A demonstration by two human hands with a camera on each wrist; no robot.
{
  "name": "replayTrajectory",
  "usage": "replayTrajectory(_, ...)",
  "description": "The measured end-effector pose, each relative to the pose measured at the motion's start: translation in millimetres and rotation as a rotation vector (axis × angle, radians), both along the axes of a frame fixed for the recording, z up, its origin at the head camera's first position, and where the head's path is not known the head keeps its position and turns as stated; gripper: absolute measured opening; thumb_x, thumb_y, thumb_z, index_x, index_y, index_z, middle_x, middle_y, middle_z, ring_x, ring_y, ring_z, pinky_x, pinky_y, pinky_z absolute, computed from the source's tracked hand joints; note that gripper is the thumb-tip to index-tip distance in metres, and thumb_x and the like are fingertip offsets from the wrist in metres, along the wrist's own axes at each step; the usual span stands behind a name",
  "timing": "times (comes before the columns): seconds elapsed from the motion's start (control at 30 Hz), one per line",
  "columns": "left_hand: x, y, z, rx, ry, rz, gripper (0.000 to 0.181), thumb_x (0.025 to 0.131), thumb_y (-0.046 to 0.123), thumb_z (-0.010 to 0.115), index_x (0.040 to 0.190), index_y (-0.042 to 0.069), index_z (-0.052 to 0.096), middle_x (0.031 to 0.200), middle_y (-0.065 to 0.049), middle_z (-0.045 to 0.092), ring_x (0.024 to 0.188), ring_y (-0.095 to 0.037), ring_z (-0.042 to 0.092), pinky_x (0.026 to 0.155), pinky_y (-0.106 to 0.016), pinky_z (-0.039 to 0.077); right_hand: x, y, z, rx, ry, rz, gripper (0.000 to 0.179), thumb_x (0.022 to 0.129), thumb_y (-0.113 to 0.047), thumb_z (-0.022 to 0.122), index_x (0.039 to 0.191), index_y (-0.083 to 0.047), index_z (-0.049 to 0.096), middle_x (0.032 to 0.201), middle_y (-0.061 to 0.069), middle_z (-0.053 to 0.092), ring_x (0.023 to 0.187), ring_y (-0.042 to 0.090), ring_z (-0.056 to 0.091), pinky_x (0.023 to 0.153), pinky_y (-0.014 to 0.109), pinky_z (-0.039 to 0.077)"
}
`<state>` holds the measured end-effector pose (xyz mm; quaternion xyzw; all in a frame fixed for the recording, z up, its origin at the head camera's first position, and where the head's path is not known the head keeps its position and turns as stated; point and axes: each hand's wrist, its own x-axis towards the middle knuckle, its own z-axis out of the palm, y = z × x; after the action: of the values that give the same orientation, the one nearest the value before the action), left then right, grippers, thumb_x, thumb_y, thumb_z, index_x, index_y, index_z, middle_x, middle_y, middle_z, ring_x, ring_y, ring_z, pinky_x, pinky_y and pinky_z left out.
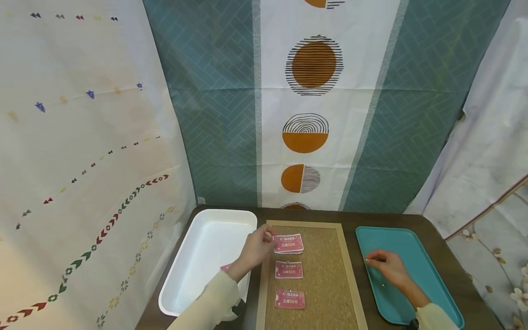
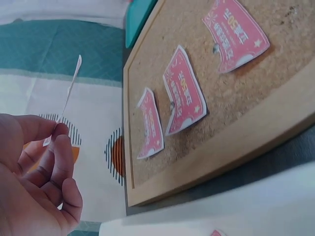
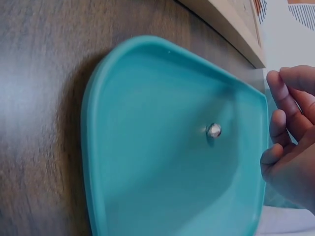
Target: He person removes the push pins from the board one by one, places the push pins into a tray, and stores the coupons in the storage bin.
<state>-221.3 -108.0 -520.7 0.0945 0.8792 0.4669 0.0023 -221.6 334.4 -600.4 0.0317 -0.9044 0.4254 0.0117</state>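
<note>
My left hand (image 1: 259, 247) pinches a pink coupon card (image 2: 72, 91) by its edge between thumb and forefinger. In the left wrist view that card stands apart from the cork board (image 1: 326, 270), seen nearly edge-on. On the board hang a far coupon (image 2: 150, 124), a middle coupon (image 2: 184, 91) and a near coupon (image 2: 238, 32), with small metal pins visible on the nearer two. Over the teal tray (image 1: 406, 243), my right hand (image 1: 389, 268) has thumb and forefinger pinched at a tiny pale speck, apparently a pushpin, mostly hidden. A silver round-headed pushpin (image 3: 213, 130) lies in the tray.
Left of the board stands a white bin (image 1: 202, 256) with a pink coupon (image 1: 225, 266) in it, partly behind my left forearm. The dark wooden table (image 3: 39, 123) carries everything. Patterned curtains (image 1: 214, 114) hang behind and at both sides.
</note>
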Motion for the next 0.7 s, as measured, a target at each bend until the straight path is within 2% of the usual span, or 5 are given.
replayTrajectory(0.2, -3.9, -11.9, -2.4, -0.005, 0.038, 0.022, 0.025, 0.096, 0.009, 0.074, 0.119, 0.005, 0.065, 0.088, -0.003, 0.073, 0.075, -0.012, 0.068, 0.063, -0.028, 0.057, -0.4, 5, 2.6, -0.009, 0.012, 0.006, 0.013, 0.093, -0.012, 0.078, 0.101, -0.001, 0.077, 0.093, 0.007, 0.078, 0.081, -0.001, 0.061, 0.071, 0.027, 0.049)
replayTrajectory(0.37, 0.4, -20.4, -6.0, 0.030, 0.019, 0.055, 0.025, 0.097, 0.009, 0.073, 0.120, 0.005, 0.065, 0.093, -0.004, 0.073, 0.081, -0.013, 0.069, 0.067, -0.029, 0.058, 2.3, 8, -1.1, -0.005, 0.016, -0.006, 0.012, 0.092, -0.010, 0.079, 0.100, -0.002, 0.077, 0.091, 0.006, 0.078, 0.078, -0.001, 0.061, 0.070, 0.026, 0.049)
replayTrajectory(0.53, 4.2, -28.2, -10.0, 0.070, -0.008, 0.083, 0.022, 0.097, 0.009, 0.072, 0.117, 0.006, 0.064, 0.093, -0.006, 0.072, 0.079, -0.017, 0.069, 0.065, -0.029, 0.057, 6.7, 14, -6.8, 0.013, 0.026, -0.024, 0.012, 0.091, -0.010, 0.080, 0.098, -0.001, 0.077, 0.089, 0.005, 0.078, 0.077, -0.003, 0.062, 0.071, 0.024, 0.050)
replayTrajectory(0.7, 4.5, -36.6, -9.8, 0.061, -0.029, 0.098, 0.021, 0.097, 0.011, 0.072, 0.117, 0.008, 0.064, 0.093, -0.007, 0.073, 0.080, -0.026, 0.073, 0.066, -0.031, 0.059, 9.3, 22, -8.3, 0.023, 0.033, -0.034, 0.011, 0.090, -0.009, 0.080, 0.098, -0.001, 0.077, 0.088, 0.005, 0.078, 0.077, -0.003, 0.062, 0.071, 0.024, 0.050)
